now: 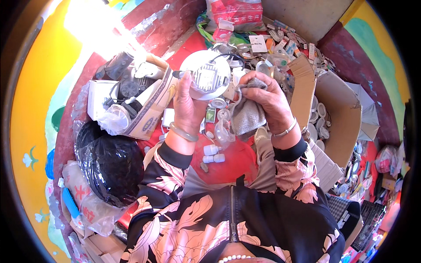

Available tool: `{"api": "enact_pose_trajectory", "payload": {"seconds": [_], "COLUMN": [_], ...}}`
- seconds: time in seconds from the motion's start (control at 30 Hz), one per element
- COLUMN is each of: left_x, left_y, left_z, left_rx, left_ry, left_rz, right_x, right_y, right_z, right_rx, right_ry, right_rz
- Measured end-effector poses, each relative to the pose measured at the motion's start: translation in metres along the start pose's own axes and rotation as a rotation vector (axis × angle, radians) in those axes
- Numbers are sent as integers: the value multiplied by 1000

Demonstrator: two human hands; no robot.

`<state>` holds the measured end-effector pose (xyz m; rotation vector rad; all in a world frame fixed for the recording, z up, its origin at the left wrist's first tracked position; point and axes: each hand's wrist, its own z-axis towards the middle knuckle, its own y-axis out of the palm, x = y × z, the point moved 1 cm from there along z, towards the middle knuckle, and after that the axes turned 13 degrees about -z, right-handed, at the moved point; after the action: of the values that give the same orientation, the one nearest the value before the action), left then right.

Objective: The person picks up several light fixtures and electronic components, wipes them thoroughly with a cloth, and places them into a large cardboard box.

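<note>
My left hand [187, 107] holds up a round white lamp fitting [206, 75] by its lower edge, its circuit side with a small board facing me and a black cable looping off its top right. My right hand [268, 100] is closed on a grey cloth [247, 115] that hangs down from the fist, just right of the fitting and touching its rim area. Both wrists wear bangles. My sleeves are black with a pink floral print.
An open cardboard box [151, 115] of grey and black parts sits at left, with a black plastic bag [112, 162] below it. A larger box [340, 114] of small white round parts stands at right. Small white bottles [213, 154] lie on the red floor. Packaged clutter fills the back.
</note>
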<state>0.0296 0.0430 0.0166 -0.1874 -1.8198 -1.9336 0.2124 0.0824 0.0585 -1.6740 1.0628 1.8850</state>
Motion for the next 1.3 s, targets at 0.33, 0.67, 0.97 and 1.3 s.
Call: {"api": "enact_pose_trajectory", "payload": {"seconds": [0.33, 0.67, 0.97, 1.3], "left_x": [-8, -13, -16, -12], "left_y": [-13, -14, -8, -10], "left_z": [5, 1, -6, -4], "left_rx": [86, 49, 45, 83], "left_ry": [-151, -214, -157, -1], "left_rz": [-313, -137, 120, 163], "right_x": [4, -2, 11, 7], "right_y": [-3, 2, -1, 10], "right_z": [4, 1, 8, 5], "right_rx": [149, 448, 421, 301], "right_ry": [-43, -242, -298, -412], "right_rz": [-149, -644, -949, -905]}}
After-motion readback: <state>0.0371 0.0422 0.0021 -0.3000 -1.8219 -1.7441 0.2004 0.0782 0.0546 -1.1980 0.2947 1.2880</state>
